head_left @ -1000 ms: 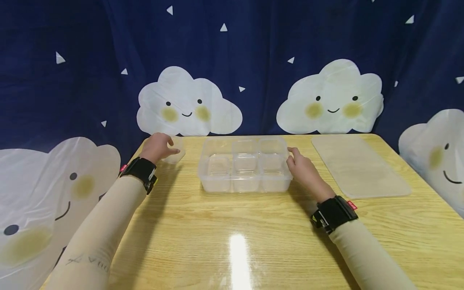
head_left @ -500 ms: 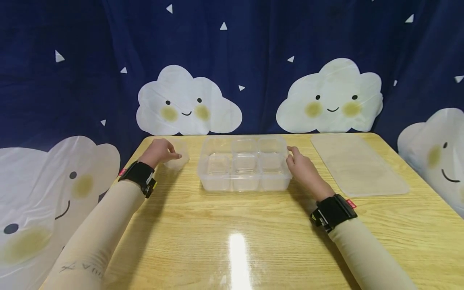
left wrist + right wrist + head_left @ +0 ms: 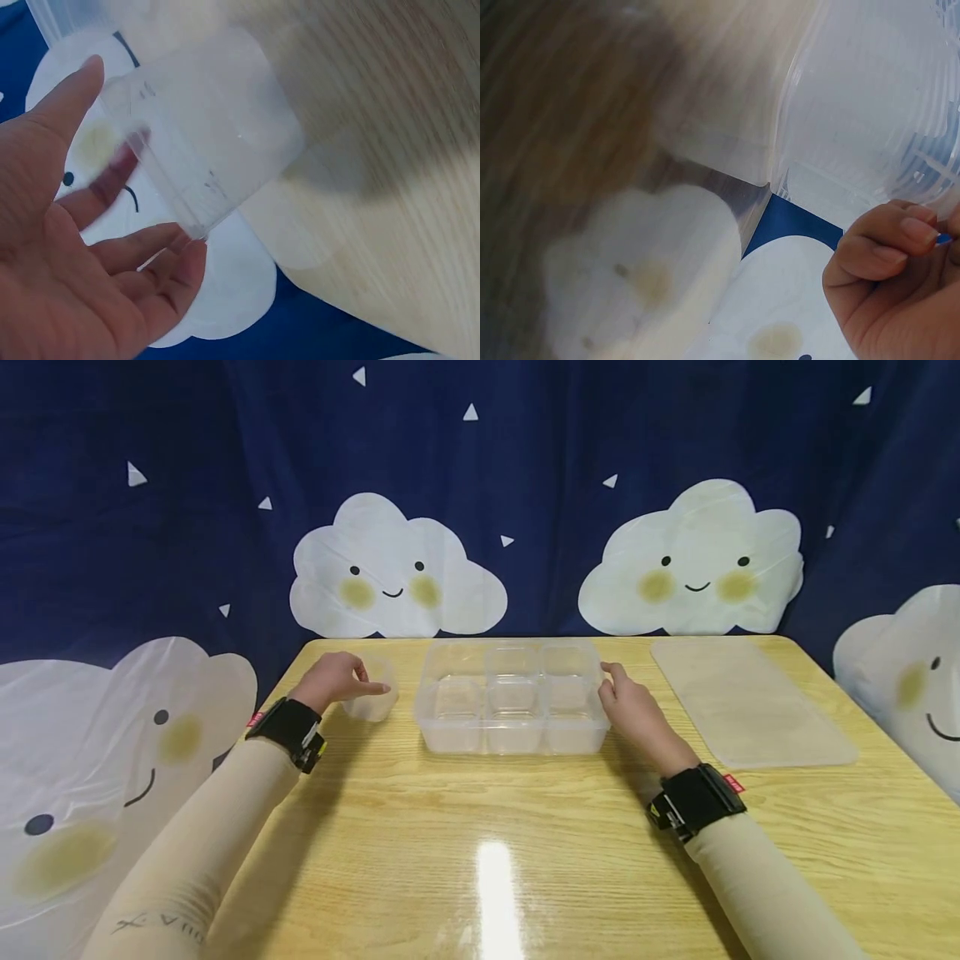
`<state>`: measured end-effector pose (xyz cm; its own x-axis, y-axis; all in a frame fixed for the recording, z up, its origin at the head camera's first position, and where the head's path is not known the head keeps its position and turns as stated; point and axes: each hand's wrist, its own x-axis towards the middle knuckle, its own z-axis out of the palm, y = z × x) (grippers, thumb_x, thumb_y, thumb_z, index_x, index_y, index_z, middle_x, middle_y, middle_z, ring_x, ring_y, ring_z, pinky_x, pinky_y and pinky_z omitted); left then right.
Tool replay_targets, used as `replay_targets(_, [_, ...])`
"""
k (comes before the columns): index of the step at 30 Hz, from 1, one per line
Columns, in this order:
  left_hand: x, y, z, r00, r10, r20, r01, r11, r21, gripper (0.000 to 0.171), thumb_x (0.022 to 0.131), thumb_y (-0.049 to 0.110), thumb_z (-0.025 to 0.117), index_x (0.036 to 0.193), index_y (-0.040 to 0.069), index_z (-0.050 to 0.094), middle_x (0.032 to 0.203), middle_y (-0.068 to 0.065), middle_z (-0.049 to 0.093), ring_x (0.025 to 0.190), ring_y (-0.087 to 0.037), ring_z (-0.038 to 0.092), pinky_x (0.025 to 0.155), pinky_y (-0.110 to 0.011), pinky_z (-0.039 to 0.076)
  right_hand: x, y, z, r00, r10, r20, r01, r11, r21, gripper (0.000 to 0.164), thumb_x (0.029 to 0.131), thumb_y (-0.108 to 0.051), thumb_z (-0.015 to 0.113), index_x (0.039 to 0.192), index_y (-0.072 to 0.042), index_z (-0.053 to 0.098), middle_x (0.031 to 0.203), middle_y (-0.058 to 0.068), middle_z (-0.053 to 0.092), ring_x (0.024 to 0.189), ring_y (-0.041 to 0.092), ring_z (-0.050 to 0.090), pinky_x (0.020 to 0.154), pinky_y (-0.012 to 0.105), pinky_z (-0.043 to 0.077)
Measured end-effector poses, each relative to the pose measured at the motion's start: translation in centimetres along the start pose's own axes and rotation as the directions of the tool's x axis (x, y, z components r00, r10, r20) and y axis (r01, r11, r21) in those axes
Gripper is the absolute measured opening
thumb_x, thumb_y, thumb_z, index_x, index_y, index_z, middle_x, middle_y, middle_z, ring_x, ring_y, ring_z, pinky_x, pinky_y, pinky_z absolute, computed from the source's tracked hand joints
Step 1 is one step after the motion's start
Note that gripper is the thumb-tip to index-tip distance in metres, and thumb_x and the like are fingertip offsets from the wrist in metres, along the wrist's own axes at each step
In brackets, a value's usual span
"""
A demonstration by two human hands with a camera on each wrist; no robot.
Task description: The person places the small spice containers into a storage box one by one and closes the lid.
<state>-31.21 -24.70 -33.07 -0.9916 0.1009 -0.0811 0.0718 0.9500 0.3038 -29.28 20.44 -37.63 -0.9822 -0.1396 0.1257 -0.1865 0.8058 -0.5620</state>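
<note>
A clear plastic storage box (image 3: 514,738) stands in the middle of the table, with several small square cups inside it. Left of it, a small clear plastic cup (image 3: 369,705) is in my left hand (image 3: 333,680). In the left wrist view, fingers curl against an edge and corner of this cup (image 3: 217,124), the thumb near another corner. My right hand (image 3: 636,717) is at the storage box's right end, fingertips at the rim. The right wrist view shows its fingers bent beside the box wall (image 3: 847,97); the thumb is mostly hidden.
A flat frosted lid (image 3: 753,703) lies on the table right of the right hand. The wooden table (image 3: 420,860) ends at a dark blue curtain (image 3: 540,443) printed with white clouds, which also hangs along the left side.
My left hand and the small cup have come a little nearer and slightly right, towards the storage box. The right hand, storage box and lid have stayed in place; the view shifts slightly.
</note>
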Motion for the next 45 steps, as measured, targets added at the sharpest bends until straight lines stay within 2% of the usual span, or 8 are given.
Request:
replay_targets(7, [-0.9,0.9,-0.9,0.995,-0.061,0.08,0.059,0.998,0.017,0.098,0.08,0.06,0.079,0.141,-0.006,0.042,0.136,-0.032,0.054,0.118,-0.043,0.056,0.093,-0.054,0.048,-0.1,0.2,-0.1,1.0,-0.001,0.007,0.001,1.0,0.006,0.051,0.108,-0.019,0.027,0.153,0.004,0.032,0.064,0.006,0.043,0.049,0.017,0.034,0.05,0.033,0.034])
replay_targets(11, [-0.8,0.9,-1.6,0.987,-0.024,0.157,0.011,0.997,0.078,0.114,0.077,0.06,0.082,0.151,-0.009,0.031,0.148,-0.037,0.042,0.135,-0.05,0.044,0.108,-0.06,0.04,-0.1,0.1,-0.1,1.0,0.0,0.012,0.0,1.0,0.008,0.051,0.108,-0.019,0.027,0.153,0.004,0.031,0.063,0.005,0.042,0.049,0.017,0.034,0.05,0.033,0.034])
replay_targets(18, [0.1,0.3,-2.3,0.948,0.175,0.266,-0.198,0.978,0.062,0.104,0.079,0.036,0.088,0.153,-0.008,0.031,0.158,-0.032,0.03,0.146,-0.05,0.026,0.117,-0.061,0.026,-0.1,0.1,-0.3,1.0,-0.003,0.011,0.003,1.0,0.003,0.051,0.108,-0.019,0.026,0.153,0.005,0.031,0.062,0.006,0.042,0.049,0.018,0.035,0.051,0.034,0.034])
replay_targets(21, [0.5,0.2,-2.3,0.937,0.191,0.291,-0.217,0.975,0.057,0.098,0.081,0.03,0.087,0.154,-0.006,0.033,0.158,-0.03,0.031,0.147,-0.048,0.027,0.117,-0.06,0.027,-0.1,0.1,-0.2,1.0,0.0,0.019,0.0,1.0,0.006,0.051,0.109,-0.019,0.025,0.154,0.004,0.03,0.061,0.005,0.041,0.048,0.017,0.033,0.05,0.034,0.034])
replay_targets(25, [0.9,0.3,-2.4,0.94,0.172,0.293,-0.201,0.977,0.071,0.095,0.082,0.03,0.087,0.154,-0.004,0.035,0.158,-0.027,0.035,0.146,-0.045,0.031,0.116,-0.059,0.028,-0.1,0.0,-0.2,1.0,-0.004,0.02,0.004,1.0,0.006,0.051,0.109,-0.019,0.025,0.154,0.005,0.03,0.061,0.005,0.041,0.048,0.017,0.033,0.051,0.034,0.034])
replay_targets(36, [1.3,0.6,-2.8,0.933,0.206,0.294,-0.242,0.966,0.091,0.09,0.08,0.032,0.088,0.148,-0.007,0.042,0.151,-0.027,0.045,0.14,-0.042,0.042,0.113,-0.056,0.035,-0.1,-0.2,-0.3,1.0,-0.007,0.002,0.007,1.0,-0.004,0.051,0.108,-0.019,0.026,0.153,0.004,0.031,0.064,0.006,0.041,0.051,0.018,0.034,0.052,0.034,0.034])
replay_targets(40, [1.5,0.8,-3.1,0.93,0.253,0.268,-0.289,0.952,0.101,0.089,0.079,0.032,0.088,0.145,-0.01,0.044,0.148,-0.029,0.047,0.138,-0.043,0.044,0.113,-0.055,0.036,-0.1,-0.1,-0.3,1.0,-0.008,-0.001,0.008,1.0,-0.002,0.05,0.108,-0.018,0.026,0.153,0.005,0.032,0.064,0.006,0.042,0.051,0.019,0.035,0.053,0.034,0.034])
replay_targets(45, [1.7,1.3,-4.3,0.939,0.267,0.216,-0.291,0.952,0.089,0.093,0.079,0.032,0.089,0.147,-0.01,0.041,0.15,-0.029,0.045,0.14,-0.045,0.04,0.114,-0.055,0.033,-0.1,0.0,-0.2,1.0,-0.007,-0.003,0.007,1.0,-0.001,0.051,0.108,-0.018,0.026,0.152,0.005,0.033,0.064,0.006,0.042,0.051,0.019,0.037,0.052,0.034,0.035])
